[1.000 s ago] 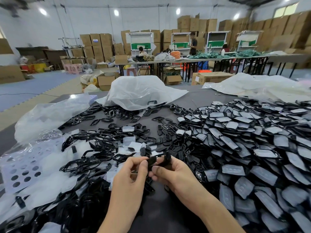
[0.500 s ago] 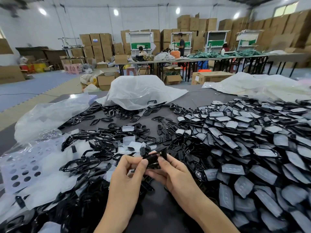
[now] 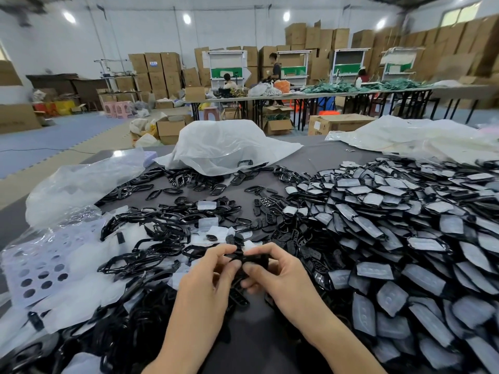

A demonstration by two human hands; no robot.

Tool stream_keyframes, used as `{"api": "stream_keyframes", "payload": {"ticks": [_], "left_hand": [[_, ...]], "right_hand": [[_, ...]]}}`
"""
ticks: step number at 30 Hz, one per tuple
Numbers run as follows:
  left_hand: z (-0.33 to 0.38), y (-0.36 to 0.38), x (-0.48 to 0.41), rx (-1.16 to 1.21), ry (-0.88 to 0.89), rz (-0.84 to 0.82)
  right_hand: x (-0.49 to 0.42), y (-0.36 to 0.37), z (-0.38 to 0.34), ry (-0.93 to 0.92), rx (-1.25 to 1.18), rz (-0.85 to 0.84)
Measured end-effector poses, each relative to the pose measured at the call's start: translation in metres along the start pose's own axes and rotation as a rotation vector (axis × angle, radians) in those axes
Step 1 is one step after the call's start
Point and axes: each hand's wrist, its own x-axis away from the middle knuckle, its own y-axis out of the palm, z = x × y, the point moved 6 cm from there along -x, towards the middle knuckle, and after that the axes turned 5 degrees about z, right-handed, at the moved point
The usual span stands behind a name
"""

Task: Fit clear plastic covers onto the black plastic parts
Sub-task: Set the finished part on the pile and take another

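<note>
Where the dark grey bench (image 3: 318,157) runs out from under a crumpled white plastic bag (image 3: 226,147), a broad heap of covered parts (image 3: 391,238) lies to the right of the bag and nearer me. Each black shell in it is capped in frosted, faintly dimpled plastic. Left of the bag and nearer me, bare black frames (image 3: 162,238) tangle in glossy open loops. Loose clear covers (image 3: 208,222) lie scattered among them, small rounded blisters that look milky rather than glassy.

Straight down from the bag, nearest of all, I hold one black part (image 3: 255,259) above the bench. My left grip (image 3: 205,276) pinches its left end between thumb and fingertips, and my right grip (image 3: 278,271) pinches the right end the same way, so both are clenched on that single piece. Whether a cover already sits on it I cannot tell, as my fingers hide its face.

By its look the part is light and stiff, hard moulded plastic with a slick skin, so it is best held by its edges with the face left free. The covers look thin and springy, likely to buckle or skate off if pressed in the middle. I would take one by its rim and press around the border until it seats.
</note>
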Motion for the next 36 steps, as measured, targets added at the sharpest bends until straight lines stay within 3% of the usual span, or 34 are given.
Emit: {"api": "stream_keyframes", "payload": {"ticks": [5, 8, 12, 17, 22, 25, 30, 36], "left_hand": [[-0.003, -0.015, -0.004, -0.467, 0.173, 0.077], [-0.016, -0.016, -0.005, -0.804, 0.149, 0.048], [-0.021, -0.013, -0.003, -0.899, 0.143, -0.017], [-0.012, -0.019, -0.005, -0.732, 0.083, 0.071], [-0.007, -0.016, -0.005, -0.011, -0.173, 0.077], [-0.001, -0.005, -0.004, 0.222, -0.228, 0.030], [0.001, 0.004, -0.001, 0.377, -0.242, -0.030], [0.009, 0.008, 0.003, 0.331, -0.180, -0.143]], "right_hand": [[-0.007, -0.020, 0.003, 0.006, 0.019, 0.184], [-0.008, -0.027, 0.003, -0.008, 0.024, 0.242], [-0.007, -0.027, 0.004, -0.021, 0.029, 0.255], [-0.007, -0.027, 0.001, -0.039, 0.018, 0.261], [-0.008, -0.017, 0.001, 0.013, -0.203, 0.129], [-0.007, -0.007, 0.005, 0.057, -0.311, 0.032], [-0.010, -0.009, 0.008, 0.115, -0.359, 0.079], [-0.014, -0.017, 0.013, 0.162, -0.360, 0.144]]}}
